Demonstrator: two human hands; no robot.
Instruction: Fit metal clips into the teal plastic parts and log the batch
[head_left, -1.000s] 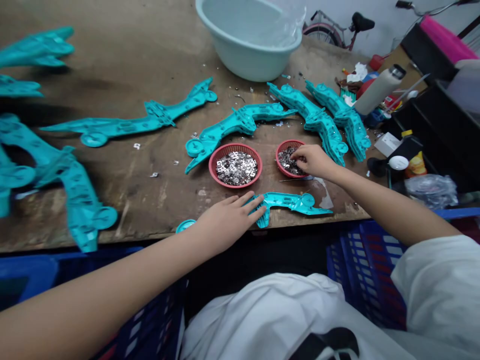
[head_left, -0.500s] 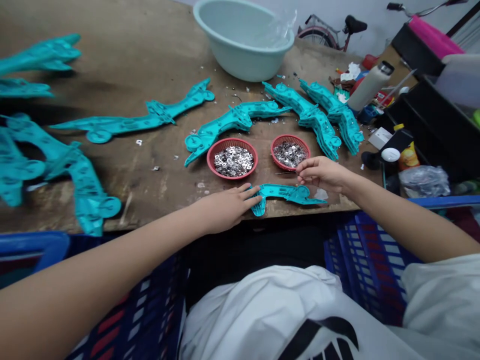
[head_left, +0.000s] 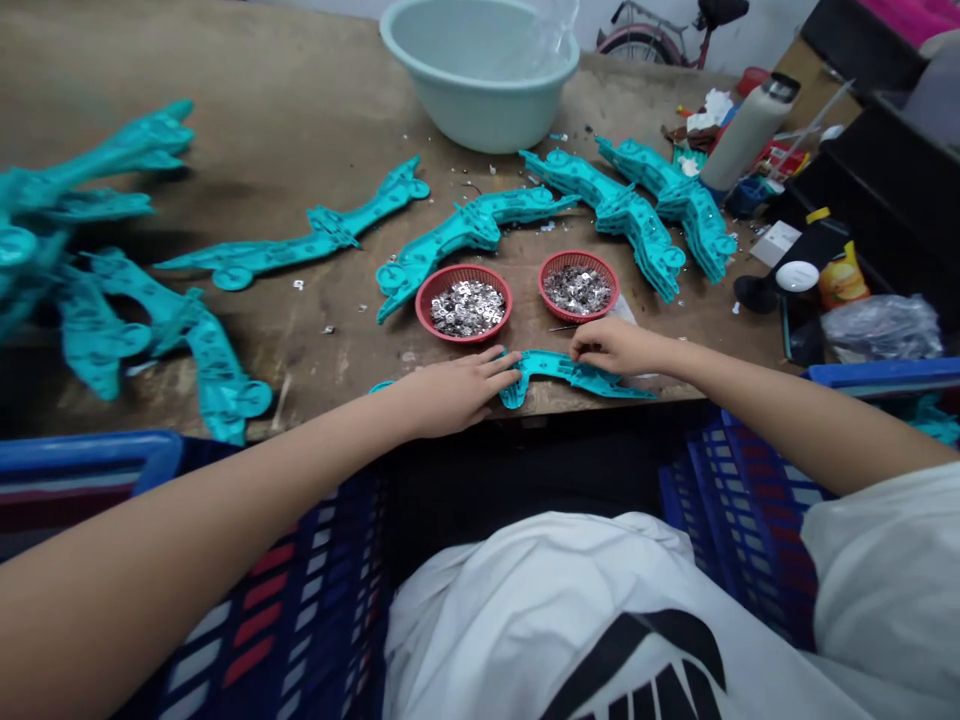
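Note:
A teal plastic moulding [head_left: 551, 366] lies near the table's front edge. My left hand [head_left: 461, 388] rests on its left end with fingers stretched out flat. Over its right half is my right hand [head_left: 611, 348], thumb and fingertips pinched together close to the surface. Whatever sits in that pinch is too small or hidden to name. Just behind are two red baskets: the left basket [head_left: 424, 318] and the right basket [head_left: 546, 302], both filled with small metal clips. A thin metal rod [head_left: 561, 328] lies in front of the right basket.
More teal mouldings lie behind the baskets [head_left: 472, 222] and pile up at left [head_left: 217, 370]. A pale green basin [head_left: 487, 105] stands at the back. On the right are a bottle [head_left: 750, 135] and black crates [head_left: 885, 200]. Blue crates [head_left: 300, 590] flank my lap.
My right hand has moved from beside the right basket down onto the right half of the moulding. My left hand stays on its left end. The view has shifted slightly.

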